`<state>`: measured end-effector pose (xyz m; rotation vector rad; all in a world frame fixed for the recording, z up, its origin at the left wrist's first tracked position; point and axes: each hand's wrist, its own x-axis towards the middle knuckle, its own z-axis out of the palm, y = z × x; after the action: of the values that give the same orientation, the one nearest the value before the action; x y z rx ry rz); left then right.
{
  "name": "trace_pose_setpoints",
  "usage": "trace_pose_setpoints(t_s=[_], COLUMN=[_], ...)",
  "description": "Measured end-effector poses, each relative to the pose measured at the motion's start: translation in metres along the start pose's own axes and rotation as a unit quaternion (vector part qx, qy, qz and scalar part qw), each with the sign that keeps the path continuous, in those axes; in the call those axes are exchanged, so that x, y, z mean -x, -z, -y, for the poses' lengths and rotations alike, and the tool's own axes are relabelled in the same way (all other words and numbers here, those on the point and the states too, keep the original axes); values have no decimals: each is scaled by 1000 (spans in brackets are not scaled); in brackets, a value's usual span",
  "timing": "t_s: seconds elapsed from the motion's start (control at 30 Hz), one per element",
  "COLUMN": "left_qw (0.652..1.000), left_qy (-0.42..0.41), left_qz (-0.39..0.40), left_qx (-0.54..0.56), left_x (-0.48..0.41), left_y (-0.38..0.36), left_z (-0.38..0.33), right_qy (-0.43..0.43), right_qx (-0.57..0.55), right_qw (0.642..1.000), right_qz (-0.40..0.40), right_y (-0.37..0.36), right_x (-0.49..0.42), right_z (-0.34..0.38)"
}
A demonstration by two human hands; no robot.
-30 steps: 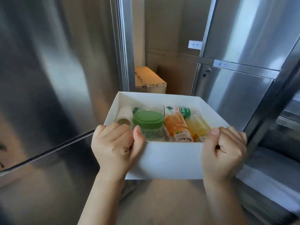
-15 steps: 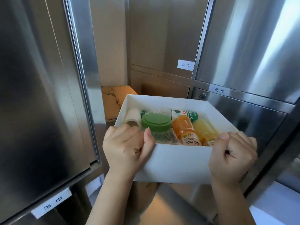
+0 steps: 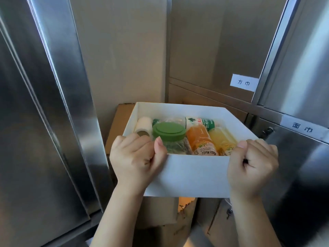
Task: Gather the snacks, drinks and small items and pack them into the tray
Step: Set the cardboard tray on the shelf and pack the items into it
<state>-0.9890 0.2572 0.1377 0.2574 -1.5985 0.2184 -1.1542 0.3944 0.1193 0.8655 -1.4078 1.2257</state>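
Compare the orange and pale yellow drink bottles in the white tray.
The orange drink bottle lies beside the green-lidded jar; the pale yellow drink bottle, by the right hand. Orange's label reads Mogu Mogu; yellow's is partly hidden. Both lie flat in the white tray.

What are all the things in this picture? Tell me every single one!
tray: one, white, held up in front of the cabinets
jar: one, clear with a green lid, left-middle of the tray
orange drink bottle: one, orange, right of the jar
yellow drink bottle: one, yellow, right side of the tray
water bottle: one, green-and-white label, back of the tray
roll: one, white, far left of the tray
cardboard boxes: count unclear, brown, behind and below the tray
cabinet doors: several, steel, left and right
labels: two, white, right side
left hand: grips the tray's near left corner
right hand: grips the near right corner
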Motion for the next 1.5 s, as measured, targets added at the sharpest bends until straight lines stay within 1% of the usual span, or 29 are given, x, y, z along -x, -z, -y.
trace_pose_setpoints(t_s=[0.17,0.27,0.43,0.6,0.67,0.77,0.87,0.93,1.03,1.3,1.5], left_qw=[995,988,973,958,949,925,898,887,871,826,819], left_qy=[25,46,52,62,82,101,98,104,128,182,202], left_qz=[9,19,17,12,32,106,170,187,218,299,314], left_qx=[-97,-147,-224,-280,-303,-350,-394,-410,-422,-441,-435], left_x=[11,26,38,45,51,70,90,94,90,78,74], left_y=[-40,-57,-84,-109,-119,-135,-151,-158,-166,-192,-216], left_z=[16,22,26,40,40,35,34,40,51,83,110], right_qy=[-1,3,6,-1,4,36,104,140,165,170,160], right_qx=[-81,-98,-107,-137,-159,-183,-144,-112,-84,-51,-37], right_qw=[996,993,991,988,984,974,965,960,954,945,940], right_qz=[46,72,86,73,81,127,194,215,237,274,299], right_y=[-63,-89,-125,-168,-182,-194,-200,-206,-218,-257,-295], right_x=[-1,8,13,18,24,42,62,69,70,66,66], right_z=[-33,-52,-79,-94,-100,-109,-121,-129,-135,-136,-138])
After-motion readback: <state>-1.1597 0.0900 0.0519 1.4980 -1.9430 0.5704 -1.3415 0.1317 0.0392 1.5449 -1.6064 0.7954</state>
